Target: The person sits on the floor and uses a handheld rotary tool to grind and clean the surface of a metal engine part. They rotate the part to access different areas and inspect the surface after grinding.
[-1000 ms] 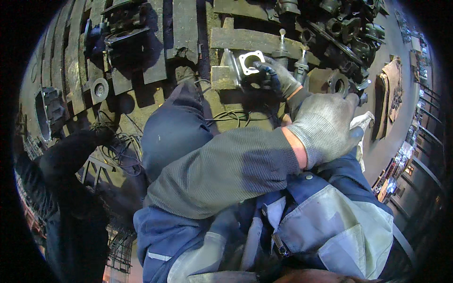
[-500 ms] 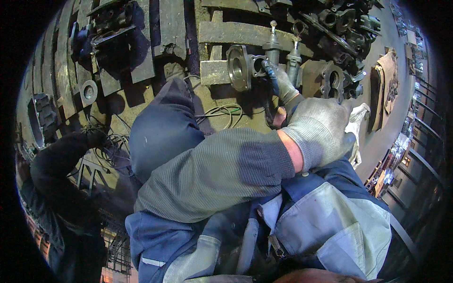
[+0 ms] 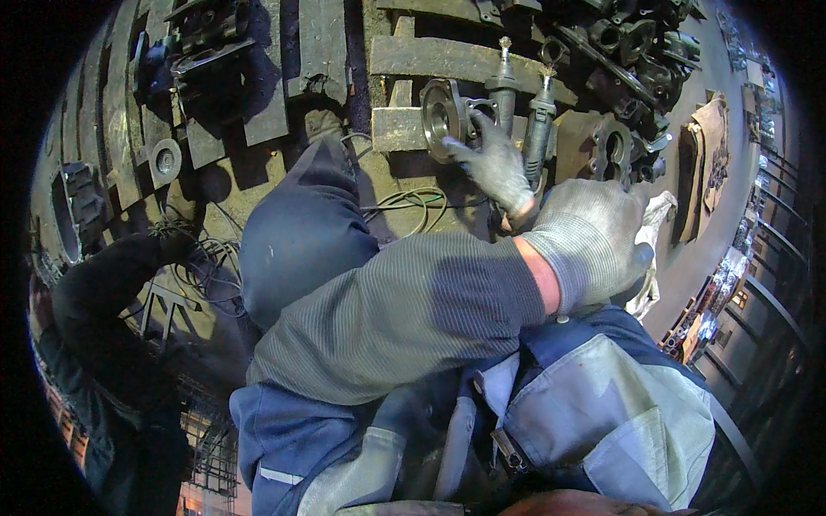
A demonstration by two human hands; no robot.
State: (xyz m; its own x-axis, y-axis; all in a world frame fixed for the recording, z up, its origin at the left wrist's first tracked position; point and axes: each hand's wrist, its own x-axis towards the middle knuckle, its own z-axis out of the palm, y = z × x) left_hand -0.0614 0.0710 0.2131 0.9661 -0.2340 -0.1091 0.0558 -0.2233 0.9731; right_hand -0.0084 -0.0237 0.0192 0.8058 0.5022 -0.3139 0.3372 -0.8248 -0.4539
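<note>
A grey-gloved hand, my right hand [image 3: 497, 168], reaches out past my left forearm with its thumb and fingers apart. Its fingertips are at a round flanged metal casting [image 3: 441, 120] and the smaller flange beside it; whether they press on it I cannot tell. Just right of that hand stand two grey power tools [image 3: 539, 125] [image 3: 502, 90] with thin metal tips pointing away from me. My left hand [image 3: 589, 245], also gloved, lies over my right knee beside a white cloth [image 3: 656, 236]. Its fingers bend down out of sight.
Slatted wooden pallets [image 3: 465, 64] carry castings. Dark metal parts [image 3: 632, 60] are heaped at the far right, near a blocky casting [image 3: 576, 142]. Cables [image 3: 417, 202] coil on the floor. Brown cardboard [image 3: 705, 163] lies right. Another person's dark sleeve [image 3: 103, 301] shows at left.
My right hand has shifted left and toward me, its thumb and fingers now spread at the flanged casting. The view has moved slightly. My left hand stays over the knee.
</note>
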